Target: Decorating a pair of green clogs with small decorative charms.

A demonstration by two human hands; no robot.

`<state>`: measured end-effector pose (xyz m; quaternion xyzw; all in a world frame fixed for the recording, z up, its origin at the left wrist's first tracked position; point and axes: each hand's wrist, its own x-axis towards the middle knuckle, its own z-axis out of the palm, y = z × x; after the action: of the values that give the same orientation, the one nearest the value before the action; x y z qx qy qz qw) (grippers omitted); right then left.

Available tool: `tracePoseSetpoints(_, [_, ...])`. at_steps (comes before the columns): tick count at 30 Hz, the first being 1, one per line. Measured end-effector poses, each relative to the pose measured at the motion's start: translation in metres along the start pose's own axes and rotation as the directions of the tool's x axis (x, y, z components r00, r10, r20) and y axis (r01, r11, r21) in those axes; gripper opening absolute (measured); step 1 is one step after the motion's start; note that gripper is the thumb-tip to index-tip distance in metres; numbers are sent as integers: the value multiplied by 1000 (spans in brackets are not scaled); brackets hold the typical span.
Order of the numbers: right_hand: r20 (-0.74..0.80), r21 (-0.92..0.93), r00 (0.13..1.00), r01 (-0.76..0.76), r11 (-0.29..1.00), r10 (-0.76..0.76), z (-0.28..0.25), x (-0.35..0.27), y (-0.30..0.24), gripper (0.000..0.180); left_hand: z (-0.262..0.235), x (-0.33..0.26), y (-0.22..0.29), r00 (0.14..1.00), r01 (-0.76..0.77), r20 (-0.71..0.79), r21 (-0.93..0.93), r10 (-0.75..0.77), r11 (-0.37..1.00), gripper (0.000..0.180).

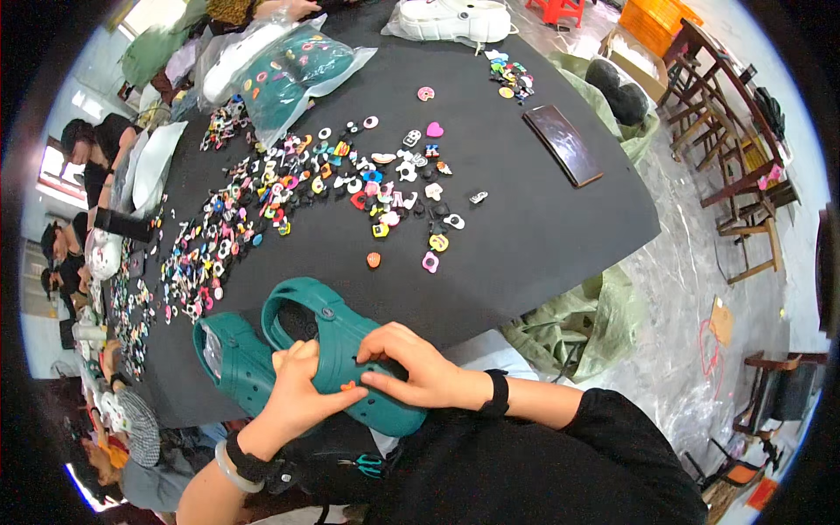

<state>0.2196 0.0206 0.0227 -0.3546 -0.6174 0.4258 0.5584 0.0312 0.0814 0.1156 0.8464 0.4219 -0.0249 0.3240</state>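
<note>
A teal-green clog [329, 357] with holes in its upper is held over the table's near edge. My left hand [302, 389] is closed on it, fingers curled at the foot opening and thumb stretched across the upper. My right hand [420, 367] grips the toe part, with its index finger and thumb bent over the holes. Between the two thumbs a small orange-red shoe charm [349, 386] sits on the upper; how deep it is in a hole cannot be seen. A second teal clog [234, 359] lies just left, partly behind my left hand.
Many colourful shoe charms [271, 188] are strewn over the black table [490, 262]. Bagged teal clogs [293, 74], a white clog [451, 19] and a dark phone [564, 144] lie farther off. Teal-handled snips [367, 465] are near my lap. Other people work along the left.
</note>
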Motion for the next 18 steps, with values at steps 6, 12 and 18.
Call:
tracePoseSetpoints(6, [37,-42,987,156,987,-155,-5,0,9,26,0,4,5,1000,-4,-14,-22,3,1000,27])
tracePoseSetpoints(12, [13,-8,982,190,982,-190,-2,-2,16,20,0,9,-2,1000,12,10,-99,-11,995,29])
tracePoseSetpoints(18, [0,-22,978,208,978,-208,-5,-5,18,17,-3,13,0,998,15,63,-128,-7,992,31])
